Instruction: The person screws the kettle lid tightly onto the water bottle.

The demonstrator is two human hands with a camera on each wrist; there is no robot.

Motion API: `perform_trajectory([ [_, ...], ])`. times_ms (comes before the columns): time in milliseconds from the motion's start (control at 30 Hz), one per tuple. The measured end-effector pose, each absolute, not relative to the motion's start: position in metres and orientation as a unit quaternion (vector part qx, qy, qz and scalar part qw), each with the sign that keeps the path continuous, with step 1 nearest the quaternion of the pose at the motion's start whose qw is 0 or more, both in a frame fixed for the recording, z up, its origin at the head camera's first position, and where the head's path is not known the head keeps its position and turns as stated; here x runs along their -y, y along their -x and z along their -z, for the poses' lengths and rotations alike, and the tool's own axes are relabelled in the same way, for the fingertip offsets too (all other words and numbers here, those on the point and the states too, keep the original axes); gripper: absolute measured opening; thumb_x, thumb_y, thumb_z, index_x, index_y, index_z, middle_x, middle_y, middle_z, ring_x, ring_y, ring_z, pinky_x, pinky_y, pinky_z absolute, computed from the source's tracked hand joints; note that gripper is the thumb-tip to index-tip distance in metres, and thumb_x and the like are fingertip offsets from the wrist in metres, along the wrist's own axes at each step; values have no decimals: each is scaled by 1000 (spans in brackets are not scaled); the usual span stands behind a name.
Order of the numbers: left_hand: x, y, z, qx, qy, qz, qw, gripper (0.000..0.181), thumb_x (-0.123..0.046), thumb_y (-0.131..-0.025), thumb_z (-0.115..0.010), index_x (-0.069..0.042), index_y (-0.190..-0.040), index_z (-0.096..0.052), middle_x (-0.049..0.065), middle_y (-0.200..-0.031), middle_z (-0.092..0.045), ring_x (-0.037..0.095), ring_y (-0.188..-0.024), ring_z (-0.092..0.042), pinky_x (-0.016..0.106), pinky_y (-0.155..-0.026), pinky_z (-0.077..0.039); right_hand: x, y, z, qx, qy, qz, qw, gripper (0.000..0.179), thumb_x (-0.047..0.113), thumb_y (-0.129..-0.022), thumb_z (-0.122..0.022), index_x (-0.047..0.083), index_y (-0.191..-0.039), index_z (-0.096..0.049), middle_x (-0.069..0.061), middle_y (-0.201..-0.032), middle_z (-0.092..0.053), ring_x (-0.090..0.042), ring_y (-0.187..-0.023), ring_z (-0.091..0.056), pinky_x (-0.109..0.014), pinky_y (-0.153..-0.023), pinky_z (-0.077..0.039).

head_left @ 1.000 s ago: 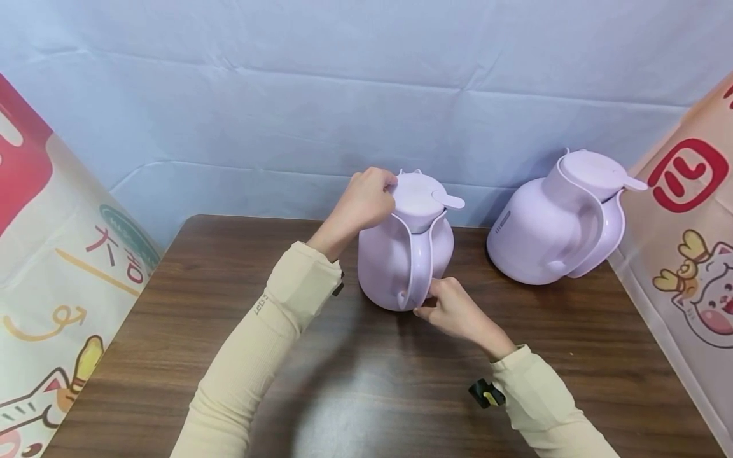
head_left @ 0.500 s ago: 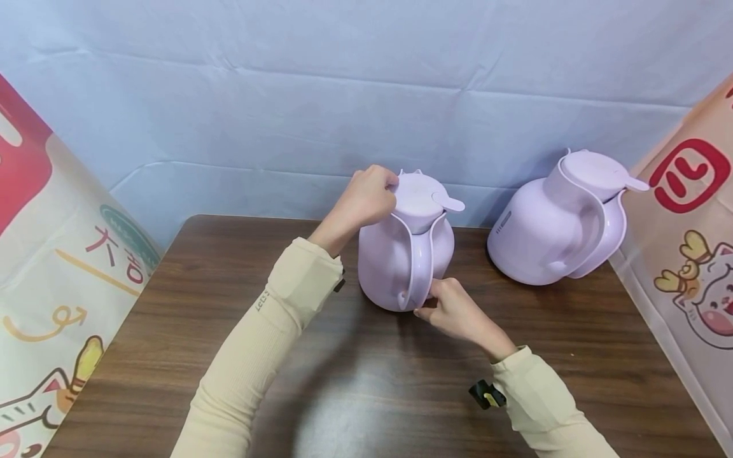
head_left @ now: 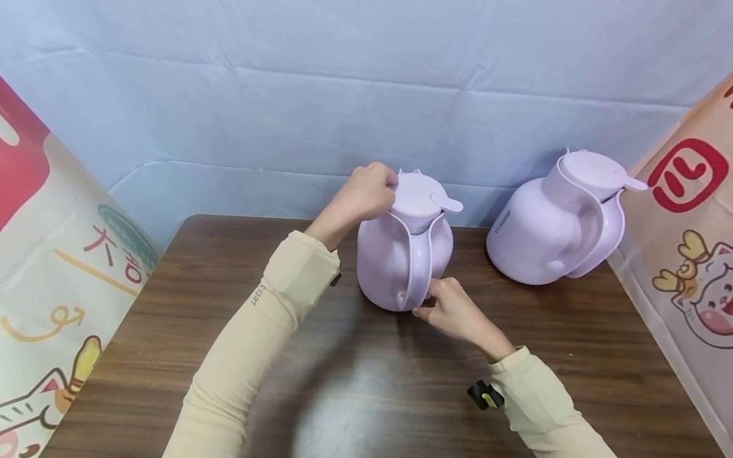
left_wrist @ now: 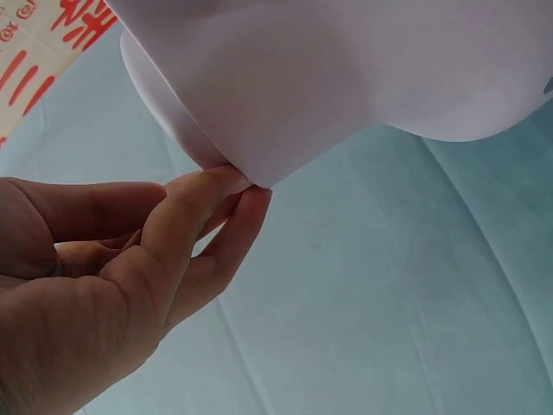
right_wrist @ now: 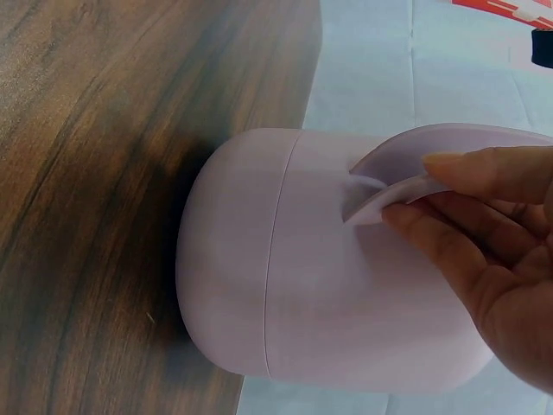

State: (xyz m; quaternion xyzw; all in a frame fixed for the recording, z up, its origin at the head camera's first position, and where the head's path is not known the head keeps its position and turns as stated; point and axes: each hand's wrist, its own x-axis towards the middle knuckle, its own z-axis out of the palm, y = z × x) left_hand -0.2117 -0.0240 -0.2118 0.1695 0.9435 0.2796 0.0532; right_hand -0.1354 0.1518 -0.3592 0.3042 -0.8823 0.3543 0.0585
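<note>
A lilac thermos jug (head_left: 380, 267) stands upright near the table's back edge, its handle turned towards me. My left hand (head_left: 366, 194) is at the left of its lid (head_left: 417, 194); in the left wrist view the fingertips (left_wrist: 246, 186) pinch the rim by the spout. Low on the jug, my right hand (head_left: 455, 312) pinches the lower end of the handle (head_left: 420, 270) between thumb and fingers, as the right wrist view (right_wrist: 410, 194) shows. A lever tab (head_left: 448, 202) sticks out from the lid to the right.
A second lilac thermos jug (head_left: 532, 229) stands at the right, handle facing right. Brown wood-grain table (head_left: 355, 394) lies under both. Pale blue cloth (head_left: 286, 95) hangs behind, and printed banners (head_left: 687, 273) flank the table on both sides.
The left wrist and forearm have shifted slightly up and left, the hand staying at the lid's rim. The right hand and both jugs look unmoved.
</note>
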Motion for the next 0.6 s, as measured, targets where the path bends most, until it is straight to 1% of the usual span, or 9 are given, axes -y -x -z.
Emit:
perform_trajectory([
  [133,24,212,210,-944,-173,-275,61,20,7,-76,-40,-9,-63,-39,4,-69,-39,18,-65,-38,23,-55,-30,-151,136,358,884,-299,-353,60,18,-6,-62,-72,4,-76,-67,-4,-71,-66,-16,-64,-61,-30,-59,-48],
  [267,23,212,209,-945,-177,-266,65,17,5,-79,-39,-4,-75,-52,7,-81,-48,21,-74,-43,25,-61,-34,-151,136,358,885,-298,-353,63,17,-6,-62,-72,4,-75,-67,-4,-70,-66,-17,-64,-62,-31,-58,-48],
  [333,23,211,209,-946,-178,-264,65,20,4,-81,-39,-3,-84,-57,8,-89,-52,22,-79,-45,26,-65,-36,-151,136,358,885,-298,-352,67,18,-5,-61,-72,4,-75,-67,-5,-70,-66,-19,-65,-63,-31,-59,-49],
  [433,22,208,209,-946,-178,-263,62,22,3,-81,-39,-1,-89,-58,10,-94,-55,23,-82,-47,28,-68,-38,-151,136,359,886,-296,-352,69,18,-5,-60,-72,4,-74,-66,-5,-69,-66,-19,-65,-62,-31,-58,-49],
  [567,23,204,209,-947,-170,-265,59,34,2,-82,-38,0,-107,-61,10,-107,-58,23,-94,-50,29,-78,-40,-151,136,359,885,-295,-353,71,16,-5,-61,-72,5,-72,-66,-4,-68,-65,-17,-63,-61,-31,-57,-48],
  [600,23,203,208,-947,-167,-267,59,34,3,-82,-38,-1,-107,-61,10,-104,-58,23,-93,-49,28,-76,-40,-151,136,359,885,-296,-352,72,16,-5,-61,-72,5,-72,-66,-3,-67,-65,-17,-62,-61,-30,-56,-48],
])
